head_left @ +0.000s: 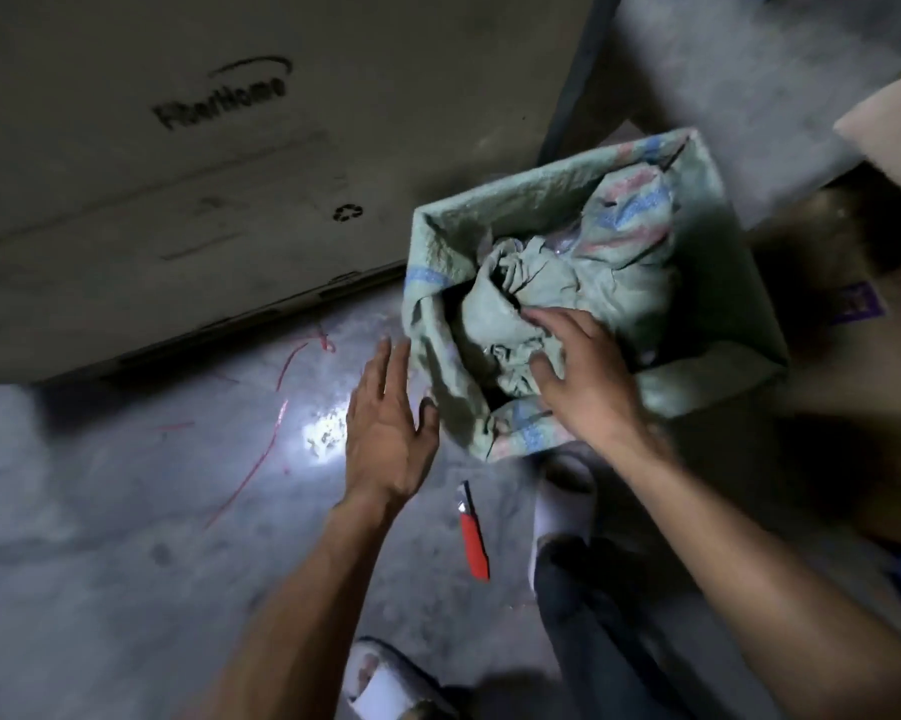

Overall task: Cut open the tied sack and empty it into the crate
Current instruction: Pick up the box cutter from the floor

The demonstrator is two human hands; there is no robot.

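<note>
Fingers (552, 330) of right hand (588, 376) (spread) atop crumpled sack (541, 288) in crate (718, 210)

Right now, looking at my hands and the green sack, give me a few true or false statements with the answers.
1. The red-handled utility knife lies on the grey concrete floor. True.
2. The right hand rests on the crumpled green woven sack. True.
3. The left hand grips the knife. False: it is open and empty, beside the sack-lined crate.
4. Loose red string lies on the floor. True.
5. The large cardboard box printed FiberHome sits inside the crate. False: it stands outside the crate, on the side away from the person.
</note>
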